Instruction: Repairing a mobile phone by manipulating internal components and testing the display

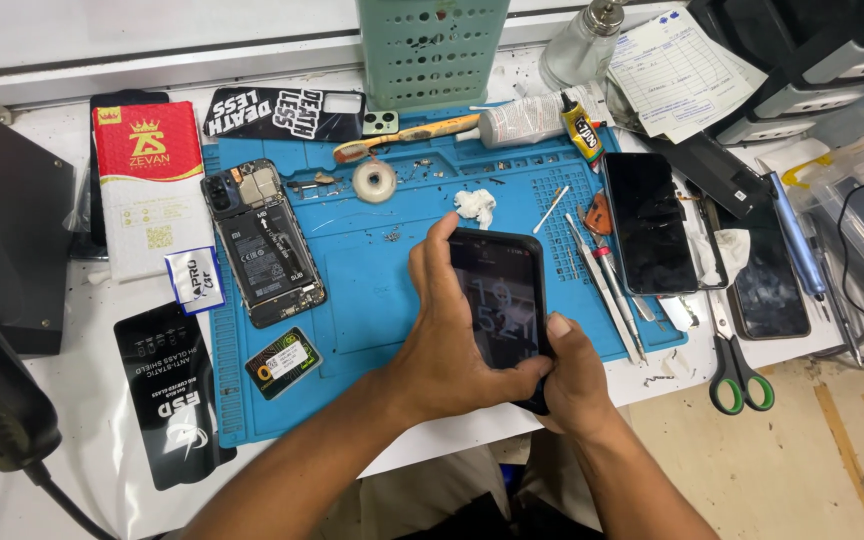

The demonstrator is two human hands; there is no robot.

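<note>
A black smartphone (500,300) with a lit screen sits in both hands above the blue work mat (372,270). My left hand (442,345) wraps its left edge, fingers curled over the top corner. My right hand (572,380) grips the bottom right corner, thumb resting on the screen. An opened phone (264,243) with its back off, battery and boards exposed, lies at the mat's left.
Another dark phone (649,222) lies at the mat's right beside tweezers (607,285) and green-handled scissors (734,360). A tape roll (374,181), toothbrush (407,135), glue tube (582,133), white wad (475,205), red-white package (152,190) and black sleeve (170,390) surround it.
</note>
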